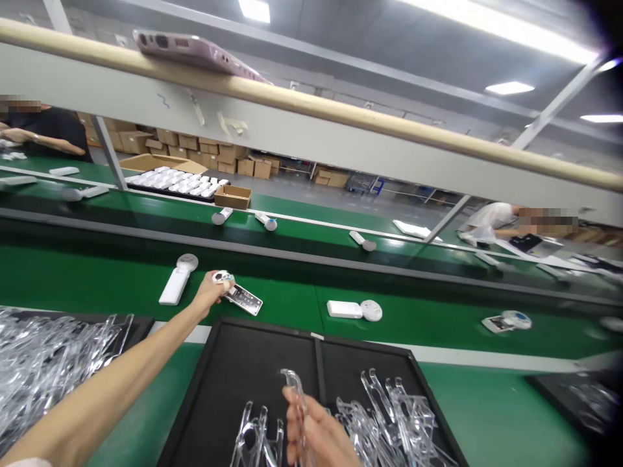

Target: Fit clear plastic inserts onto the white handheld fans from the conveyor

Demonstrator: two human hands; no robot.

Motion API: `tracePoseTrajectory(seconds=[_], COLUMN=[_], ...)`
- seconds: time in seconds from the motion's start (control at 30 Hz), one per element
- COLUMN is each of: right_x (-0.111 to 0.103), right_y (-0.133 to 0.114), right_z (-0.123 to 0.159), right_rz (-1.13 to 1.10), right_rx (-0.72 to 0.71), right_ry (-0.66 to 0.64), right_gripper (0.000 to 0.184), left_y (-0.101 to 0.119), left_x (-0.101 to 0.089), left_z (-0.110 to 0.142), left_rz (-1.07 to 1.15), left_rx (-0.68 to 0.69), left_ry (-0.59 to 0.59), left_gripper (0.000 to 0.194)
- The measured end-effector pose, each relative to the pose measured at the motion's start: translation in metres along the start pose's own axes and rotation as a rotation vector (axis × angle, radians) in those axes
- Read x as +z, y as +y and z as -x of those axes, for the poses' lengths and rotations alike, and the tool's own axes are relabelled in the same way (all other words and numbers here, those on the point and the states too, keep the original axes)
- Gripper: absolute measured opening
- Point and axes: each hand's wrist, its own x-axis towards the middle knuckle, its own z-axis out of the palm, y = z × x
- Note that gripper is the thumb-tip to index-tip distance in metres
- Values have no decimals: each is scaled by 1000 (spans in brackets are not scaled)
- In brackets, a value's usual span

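Note:
My left hand (210, 293) reaches over the green conveyor belt and grips a white device with a round head and a flat body (246, 300) whose face shows dark parts. The fingers close around the round head. Low in the middle, my right hand (321, 431) holds a clear plastic piece (296, 389) upright between thumb and fingers. Beneath that hand lies a black divided tray (263, 337) with loose clear plastic pieces (389, 421) in it. A white device (175, 285) lies left of my left hand, and another white device (344, 309) lies to its right.
A black tray heaped with clear pieces (53, 363) stands at left. Another dark tray (555, 395) is at right. A phone (195, 52) rests on the overhead rail (341, 107). Beyond a divider, a second belt carries white devices (363, 240). Co-workers (53, 133) are at far left and right.

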Motion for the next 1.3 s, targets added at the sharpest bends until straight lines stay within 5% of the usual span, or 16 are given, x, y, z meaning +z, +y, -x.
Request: tracePoseTrajectory(seconds=[0.17, 0.37, 0.63, 0.87, 1.0, 1.2, 1.3], right_x=[12, 42, 44, 35, 30, 19, 13], right_y=[-35, -54, -37, -48, -50, -22, -26], right_z=[-12, -30, -17, -1, -2, -10, -11], right_rz=[600, 1076, 1248, 1358, 1327, 1102, 1107], right_rx=[-375, -679, -521, -241, -279, -485, -577], right_ry=[191, 255, 311, 209, 206, 260, 311], right_gripper=[46, 48, 49, 57, 57, 60, 59], left_y=[55, 90, 89, 91, 95, 101, 87], left_x=[4, 16, 31, 47, 52, 51, 53], left_z=[49, 126, 161, 174, 177, 188, 190], left_rz=[174, 436, 448, 406, 352, 567, 783], left_rx=[222, 42, -58, 91, 167, 53, 15], left_ry=[13, -178, -217, -93, -90, -120, -394], left_gripper=[67, 54, 53, 52, 52, 56, 51])
